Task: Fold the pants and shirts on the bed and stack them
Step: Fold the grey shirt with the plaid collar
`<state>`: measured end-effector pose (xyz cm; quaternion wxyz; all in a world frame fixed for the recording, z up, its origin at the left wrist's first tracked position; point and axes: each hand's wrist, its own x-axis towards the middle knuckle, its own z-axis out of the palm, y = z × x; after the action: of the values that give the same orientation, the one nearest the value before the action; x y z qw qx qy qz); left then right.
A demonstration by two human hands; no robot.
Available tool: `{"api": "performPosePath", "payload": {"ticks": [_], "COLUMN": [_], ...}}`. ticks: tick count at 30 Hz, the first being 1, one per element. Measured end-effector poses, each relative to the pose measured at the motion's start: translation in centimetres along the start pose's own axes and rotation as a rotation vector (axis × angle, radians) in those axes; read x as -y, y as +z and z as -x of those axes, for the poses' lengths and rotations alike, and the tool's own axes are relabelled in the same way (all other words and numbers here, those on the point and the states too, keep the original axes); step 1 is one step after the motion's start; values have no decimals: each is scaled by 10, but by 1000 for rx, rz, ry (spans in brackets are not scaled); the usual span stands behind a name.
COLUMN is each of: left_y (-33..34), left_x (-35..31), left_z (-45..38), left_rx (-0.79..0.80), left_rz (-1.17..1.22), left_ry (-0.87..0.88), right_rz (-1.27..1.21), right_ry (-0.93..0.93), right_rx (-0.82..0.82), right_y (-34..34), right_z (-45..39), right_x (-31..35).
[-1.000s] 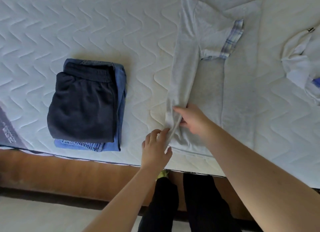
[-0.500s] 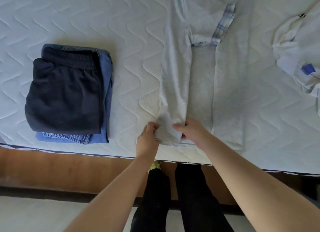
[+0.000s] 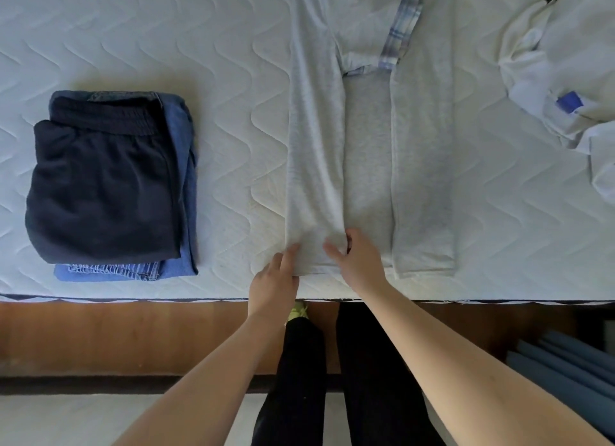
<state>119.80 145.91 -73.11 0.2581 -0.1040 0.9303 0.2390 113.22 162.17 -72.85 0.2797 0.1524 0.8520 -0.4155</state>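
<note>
Bed: a white quilted mattress (image 3: 216, 62) fills the upper part of the view, its near edge running above a brown wooden frame (image 3: 133, 339).
Grey shirt: a light grey shirt (image 3: 366, 139) lies flat near the middle of the near edge, both long sides folded inward, a plaid-trimmed sleeve (image 3: 401, 32) turned across it toward the far side.
Left hand: the left hand (image 3: 274, 279) rests at the hem's left corner, fingers fairly straight on the cloth.
Right hand: the right hand (image 3: 356, 262) presses the folded left panel near the hem, fingers spread, thumb against the fold's edge.
Stack: dark navy pants (image 3: 100, 186) sit folded on folded blue jeans (image 3: 179, 192), toward the near left corner, well apart from the shirt.
Unfolded: a white garment (image 3: 559, 62) with a blue tag lies crumpled at the right edge.
</note>
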Motion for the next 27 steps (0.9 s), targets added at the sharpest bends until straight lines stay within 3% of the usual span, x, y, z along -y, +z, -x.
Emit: {"api": "performPosePath", "payload": {"ticks": [2, 6, 10, 14, 17, 20, 23, 27], "left_y": [-1, -2, -2, -8, -15, -30, -54, -78], "left_x": [3, 3, -1, -2, -6, -13, -22, -43], "left_z": [3, 7, 5, 1, 1, -15, -54, -104], "left_rx": [12, 3, 34, 92, 13, -183, -234, -167], "left_rz": [-22, -68, -139, -176, -178, -113, -132, -236], "left_ry": [36, 92, 98, 98, 162, 255, 297, 358], "right_rz": [84, -127, 18, 118, 74, 62, -67, -321], "right_ry": [9, 113, 158, 108, 66, 31, 32, 63], "right_rx": [45, -56, -8, -96, -142, -130, -128, -147], "right_y": [-2, -6, -10, -17, -25, -33, -41, -54], "right_z": [3, 15, 24, 22, 9, -14, -43, -85], "right_x": [-3, -16, -27, -28, -16, 3, 24, 52]}}
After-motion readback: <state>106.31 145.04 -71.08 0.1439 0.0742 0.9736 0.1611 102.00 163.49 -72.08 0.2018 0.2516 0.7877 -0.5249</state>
